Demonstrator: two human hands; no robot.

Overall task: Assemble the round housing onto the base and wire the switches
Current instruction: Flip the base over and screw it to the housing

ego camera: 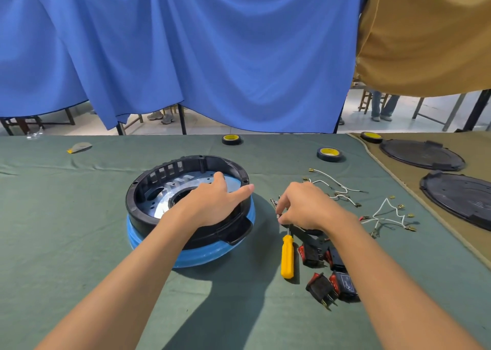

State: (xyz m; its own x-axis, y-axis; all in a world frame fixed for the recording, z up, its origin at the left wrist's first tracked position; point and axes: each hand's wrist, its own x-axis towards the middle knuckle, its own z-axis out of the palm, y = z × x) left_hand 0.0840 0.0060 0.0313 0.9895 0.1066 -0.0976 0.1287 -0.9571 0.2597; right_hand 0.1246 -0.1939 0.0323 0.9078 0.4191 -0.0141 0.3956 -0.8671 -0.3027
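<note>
The black round housing [148, 187] sits on the blue base [202, 256] in the middle of the green cloth. My left hand [212, 203] rests across the housing's right rim, thumb stretched over the edge. To its right, my right hand [305, 206] pinches a small screw [278, 215] just above the cloth, near a few loose screws [273, 201]. Below that hand lies a yellow-handled screwdriver [287, 256]. Several black rocker switches with red buttons [329, 272] lie beside it. White wires with brass terminals [385, 214] are spread to the right.
Two tape rolls [232, 139] [329, 154] lie at the back of the green cloth, a third [371, 136] on the tan cloth. Two black round covers [422, 154] [459, 198] lie at the right. Blue and tan curtains hang behind the table.
</note>
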